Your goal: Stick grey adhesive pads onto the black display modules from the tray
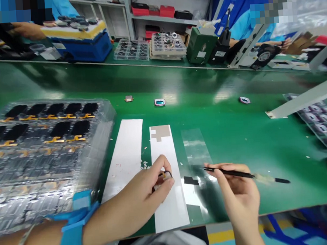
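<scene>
My left hand [153, 189], a blue strap on its wrist, is closed on a small screen module [166, 175] with a dark edge, pinched between thumb and forefinger; fingers partly cover it. It is over a long white strip [171, 207] that carries grey-beige adhesive pieces [160, 132] at its far end. To the right, my right hand [238, 188] grips black tweezers [235, 172], tips pointing left. Beneath and beyond the tips lies a clear film sheet [196, 146], with small black pieces [191, 180] near its lower part. Another white strip [126, 150] lies further left.
Stacked clear trays [51, 144] with black screens fill the left. Small framed parts [159, 102] lie further back on the green table [230, 133]. At right are a slanted metal post [306, 97] and a tray of parts [318, 122]. People work beyond the back ledge.
</scene>
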`<state>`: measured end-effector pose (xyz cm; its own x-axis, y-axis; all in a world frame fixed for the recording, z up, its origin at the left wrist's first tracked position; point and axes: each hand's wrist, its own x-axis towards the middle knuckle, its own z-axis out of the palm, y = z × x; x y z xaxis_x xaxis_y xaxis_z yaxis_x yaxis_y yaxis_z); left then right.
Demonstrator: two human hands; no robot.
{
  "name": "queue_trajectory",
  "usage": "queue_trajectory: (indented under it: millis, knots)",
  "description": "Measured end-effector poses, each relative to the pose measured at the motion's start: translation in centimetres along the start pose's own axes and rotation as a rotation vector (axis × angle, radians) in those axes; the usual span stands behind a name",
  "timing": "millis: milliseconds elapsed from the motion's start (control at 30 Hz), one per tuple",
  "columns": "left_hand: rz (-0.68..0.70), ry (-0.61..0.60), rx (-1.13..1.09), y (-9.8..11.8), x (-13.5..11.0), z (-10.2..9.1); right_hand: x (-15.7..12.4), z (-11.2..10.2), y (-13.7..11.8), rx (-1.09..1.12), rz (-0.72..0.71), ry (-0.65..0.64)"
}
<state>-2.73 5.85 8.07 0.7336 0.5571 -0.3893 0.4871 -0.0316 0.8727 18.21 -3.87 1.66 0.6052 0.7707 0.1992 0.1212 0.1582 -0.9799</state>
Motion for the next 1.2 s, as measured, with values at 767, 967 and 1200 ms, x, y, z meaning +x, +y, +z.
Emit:
queue_trajectory:
  millis: [767, 967, 1200]
  knots:
    - [0.440, -0.275, 1.081, 0.7, 2.6, 4.5, -2.7, -2.8, 2.9, -0.063, 0.256, -0.111]
    - [0.370, -0.283, 1.047, 0.7, 2.7, 4.6, -2.9, -2.6, 2.9, -0.071, 0.247, -0.099]
    - [0.178, -0.168, 0.723, 1.0, 2.8, 3.5, -2.4, -2.8, 2.0, 0.032, 0.177, -0.033]
